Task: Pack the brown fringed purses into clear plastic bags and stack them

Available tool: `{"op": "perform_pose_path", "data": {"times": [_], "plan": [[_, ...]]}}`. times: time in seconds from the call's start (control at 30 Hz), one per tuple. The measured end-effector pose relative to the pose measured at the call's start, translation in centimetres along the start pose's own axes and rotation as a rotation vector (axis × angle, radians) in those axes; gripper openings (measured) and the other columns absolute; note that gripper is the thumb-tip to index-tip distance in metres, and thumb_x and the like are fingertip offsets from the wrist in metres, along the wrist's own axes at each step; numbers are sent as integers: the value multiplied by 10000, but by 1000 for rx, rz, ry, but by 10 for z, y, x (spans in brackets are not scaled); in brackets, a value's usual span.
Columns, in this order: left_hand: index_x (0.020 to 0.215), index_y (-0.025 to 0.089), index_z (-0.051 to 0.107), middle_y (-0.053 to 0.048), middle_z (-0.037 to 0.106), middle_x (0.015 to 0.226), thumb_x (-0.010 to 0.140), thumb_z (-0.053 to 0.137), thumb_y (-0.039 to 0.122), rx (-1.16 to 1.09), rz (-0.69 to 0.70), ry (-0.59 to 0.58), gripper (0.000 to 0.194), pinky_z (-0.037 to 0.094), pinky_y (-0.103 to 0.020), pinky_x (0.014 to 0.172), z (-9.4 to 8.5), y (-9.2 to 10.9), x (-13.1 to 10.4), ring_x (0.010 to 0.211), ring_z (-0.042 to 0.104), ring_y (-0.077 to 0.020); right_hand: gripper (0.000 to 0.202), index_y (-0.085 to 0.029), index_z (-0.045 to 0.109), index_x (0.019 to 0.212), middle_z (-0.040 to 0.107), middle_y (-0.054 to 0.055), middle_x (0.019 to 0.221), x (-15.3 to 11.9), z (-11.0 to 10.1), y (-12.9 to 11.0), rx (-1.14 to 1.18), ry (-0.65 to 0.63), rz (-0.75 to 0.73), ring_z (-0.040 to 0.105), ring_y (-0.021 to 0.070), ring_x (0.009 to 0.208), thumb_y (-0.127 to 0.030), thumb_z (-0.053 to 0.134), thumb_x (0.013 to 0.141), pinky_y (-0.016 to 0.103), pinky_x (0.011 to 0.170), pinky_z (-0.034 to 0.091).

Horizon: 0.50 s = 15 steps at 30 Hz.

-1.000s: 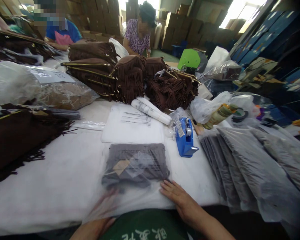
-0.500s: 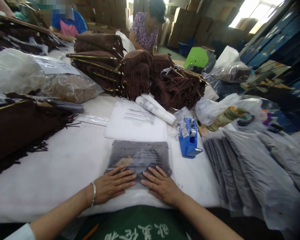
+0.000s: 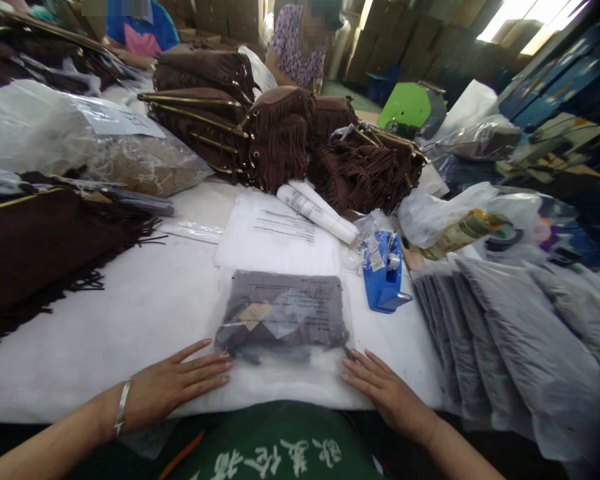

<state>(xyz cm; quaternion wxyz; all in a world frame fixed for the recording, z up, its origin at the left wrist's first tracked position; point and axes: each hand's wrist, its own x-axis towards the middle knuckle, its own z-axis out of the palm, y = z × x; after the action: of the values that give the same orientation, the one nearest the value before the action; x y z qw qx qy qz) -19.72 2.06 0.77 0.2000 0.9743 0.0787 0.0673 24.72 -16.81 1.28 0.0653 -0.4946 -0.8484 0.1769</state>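
Closest to us, our left hand and right hand lie flat and open on the white table — fingertips touching the near corners of a clear bag with a grey pouch inside. Just beyond sits a paper sheet, a blue tape dispenser to its right, then brown fringed bags further back.

On a white packing table: 2 hands laid flat, 1 grey pouch in a clear bag, 1 blue tape dispenser, 1 printed sheet, 2 white rolls, and 2 co-workers at the far end.
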Motion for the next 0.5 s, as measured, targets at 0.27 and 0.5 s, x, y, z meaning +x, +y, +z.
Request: {"op": "perform_pose_path", "data": {"times": [0.27, 0.5], "plan": [[1165, 248, 574, -52, 667, 1102, 882, 466, 153, -168, -262, 518, 318, 473, -351, 933, 14, 8, 22, 1053, 600, -191, 517, -216, 388, 1370, 471, 81, 1371, 20, 13, -12, 93, 101, -86, 268, 217, 1357, -208, 516, 869, 476, 1120, 214], [919, 222, 666, 6, 702, 949, 877, 491, 406, -351, -919, 708, 257, 527, -262, 858, 20, 32, 42, 901, 660, -174, 453, -221, 420, 1320, 534, 84, 1310, 15, 24, -19, 208, 226, 16, 358, 235, 1316, -242, 519, 879, 517, 1109, 230]]}}
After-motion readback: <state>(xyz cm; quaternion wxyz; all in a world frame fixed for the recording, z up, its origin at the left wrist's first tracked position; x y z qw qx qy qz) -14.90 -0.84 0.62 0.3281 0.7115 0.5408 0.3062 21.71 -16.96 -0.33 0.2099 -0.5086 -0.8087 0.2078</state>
